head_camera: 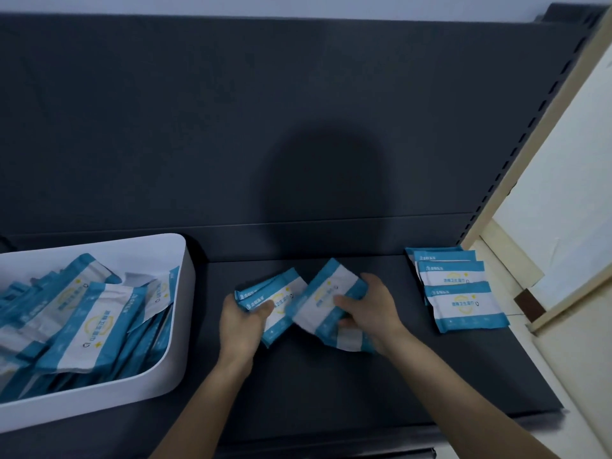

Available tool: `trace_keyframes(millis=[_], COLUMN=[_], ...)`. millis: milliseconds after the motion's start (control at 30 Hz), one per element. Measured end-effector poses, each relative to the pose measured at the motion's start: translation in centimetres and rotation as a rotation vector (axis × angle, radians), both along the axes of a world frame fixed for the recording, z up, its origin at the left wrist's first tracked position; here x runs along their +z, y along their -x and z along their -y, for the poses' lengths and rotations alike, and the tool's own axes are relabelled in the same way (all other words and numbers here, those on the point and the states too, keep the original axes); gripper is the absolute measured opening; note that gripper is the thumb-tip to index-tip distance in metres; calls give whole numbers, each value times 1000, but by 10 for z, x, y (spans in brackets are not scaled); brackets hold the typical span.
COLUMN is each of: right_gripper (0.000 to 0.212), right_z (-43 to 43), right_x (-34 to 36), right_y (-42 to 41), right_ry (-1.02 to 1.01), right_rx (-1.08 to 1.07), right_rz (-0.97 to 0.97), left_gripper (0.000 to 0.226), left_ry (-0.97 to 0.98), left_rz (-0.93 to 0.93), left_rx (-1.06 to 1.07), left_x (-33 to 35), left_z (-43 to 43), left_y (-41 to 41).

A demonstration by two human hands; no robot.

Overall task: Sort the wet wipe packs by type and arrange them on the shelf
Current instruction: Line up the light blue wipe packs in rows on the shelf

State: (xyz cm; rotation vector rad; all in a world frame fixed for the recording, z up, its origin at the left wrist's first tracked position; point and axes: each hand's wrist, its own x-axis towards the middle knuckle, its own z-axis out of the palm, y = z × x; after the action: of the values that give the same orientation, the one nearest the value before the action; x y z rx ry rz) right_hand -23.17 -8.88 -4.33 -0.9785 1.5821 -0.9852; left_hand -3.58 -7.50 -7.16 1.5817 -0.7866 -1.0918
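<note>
Grips: your left hand [243, 321] clutches wipe packs [284, 293], your right hand [374, 309] a tilted pack [331, 298], just right of the bin [185, 326].
Pile [463, 299]: farther right of the bin.

The place looked like a shop. A dark metal display shelf [331, 376] stood with a tall back panel [231, 111] and a slotted upright [526, 134] at its right edge, as retail racking has. Identical blue-and-white wet wipe packs [463, 303] lay overlapping in a row on it. More were heaped in a white bin [182, 326] at the shelf's left end.
</note>
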Motion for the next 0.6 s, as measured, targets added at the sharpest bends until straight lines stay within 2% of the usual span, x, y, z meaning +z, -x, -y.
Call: trace_keyframes(millis=[67, 133, 233, 267, 367, 400, 500, 600], right_gripper=[43, 38, 31, 29, 40, 42, 43, 63], right_z=[-1, -6, -11, -11, -2, 1, 6, 14], right_x=[4, 1, -8, -10, -14, -13, -8, -6], right_y=[-11, -27, -41, -41, -17, -5, 26, 43], right_ry=[-8, 4, 19, 41, 145, 172, 108, 24], right_rx=[-29, 19, 120, 165, 259, 248, 225, 328], right_rz=[202, 183, 77, -34, -618, -743, -846, -890], left_gripper=[37, 53, 49, 50, 51, 51, 52, 50], left_ry=[20, 30, 43, 46, 56, 57, 75, 96], left_rz=[-73, -128, -114, -88, -44, -39, 10, 60], left_rx=[-28, -94, -103, -70, 54, 75, 61, 26], left_x=[2, 4, 3, 3, 0, 0, 2, 4], left_z=[-3, -5, -7, -7, -5, -4, -4, -7], left_y=[2, 6, 9, 8, -4, -8, -16, -15])
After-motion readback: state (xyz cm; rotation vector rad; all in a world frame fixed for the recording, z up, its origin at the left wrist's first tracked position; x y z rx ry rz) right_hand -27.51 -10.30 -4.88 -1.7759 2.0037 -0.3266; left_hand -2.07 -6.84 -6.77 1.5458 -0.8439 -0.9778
